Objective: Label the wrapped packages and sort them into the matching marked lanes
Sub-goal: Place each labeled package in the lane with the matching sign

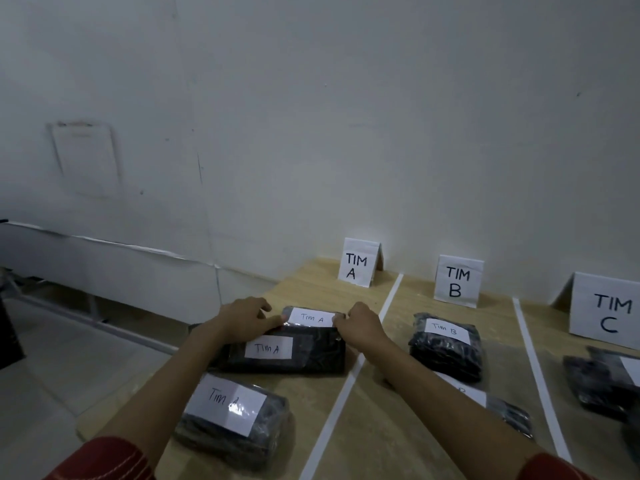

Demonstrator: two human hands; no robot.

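Three black wrapped packages labelled "Tim A" lie in the left lane of the wooden table (374, 410). My left hand (247, 318) and my right hand (360, 323) pinch the two ends of the far Tim A package (311, 318), which rests on the table below the TIM A sign (358, 263). A second Tim A package (280, 355) lies just in front of it. The third Tim A package (232, 417) is nearest me. In the middle lane a Tim B package (446, 344) sits under the TIM B sign (457, 282).
White tape strips (349, 382) mark the lanes. Another labelled package (502, 410) lies partly under my right forearm in the middle lane. The right lane holds a black package (602, 379) below the TIM C sign (609, 311). A white wall stands behind; the table's left edge drops to the floor.
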